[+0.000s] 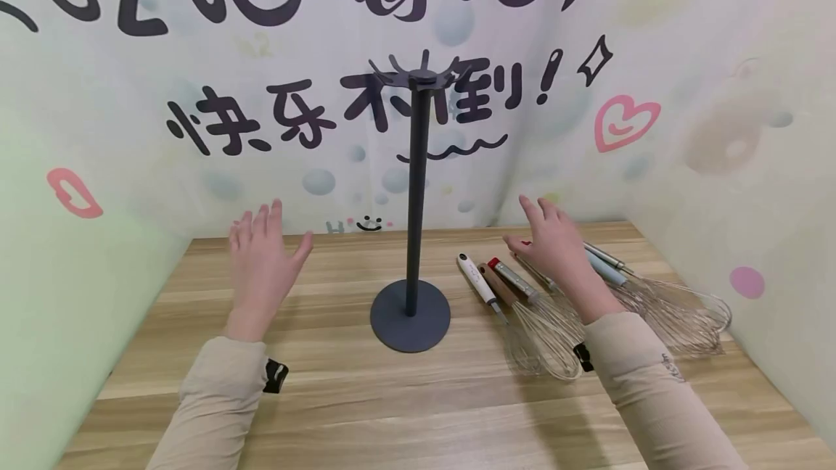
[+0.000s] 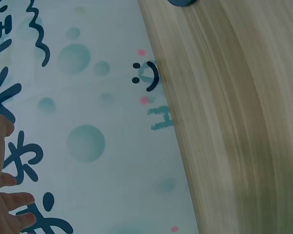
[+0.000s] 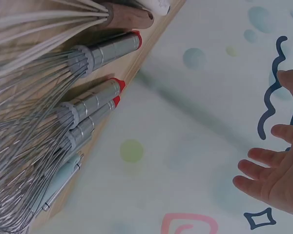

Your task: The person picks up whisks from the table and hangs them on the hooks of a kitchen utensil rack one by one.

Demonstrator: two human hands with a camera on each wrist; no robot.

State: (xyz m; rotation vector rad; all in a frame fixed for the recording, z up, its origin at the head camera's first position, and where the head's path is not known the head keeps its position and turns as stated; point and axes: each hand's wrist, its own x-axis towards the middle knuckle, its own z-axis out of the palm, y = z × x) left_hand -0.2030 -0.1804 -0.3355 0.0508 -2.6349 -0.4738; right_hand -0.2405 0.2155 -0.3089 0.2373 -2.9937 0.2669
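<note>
Both hands are raised with fingers spread and hold nothing. My left hand [image 1: 260,267] is over the left part of the table, left of a dark stand [image 1: 415,201] with a round base and a ring of hooks on top. My right hand [image 1: 558,249] overlaps a group of whisks in the head view. Among them lie a white-handled whisk [image 1: 477,278], a wooden-handled whisk [image 1: 501,285] and a blue-handled whisk [image 1: 606,268]. Several metal-handled whisks [image 3: 115,50] with red ends show in the right wrist view. The right forearm hides part of the group.
The wood-grain table [image 1: 313,397] is bounded by a printed cloth wall [image 1: 366,187] at the back, with walls at both sides. The stand rises upright from the middle of the table. The whisks' wire heads overlap towards the table's right edge.
</note>
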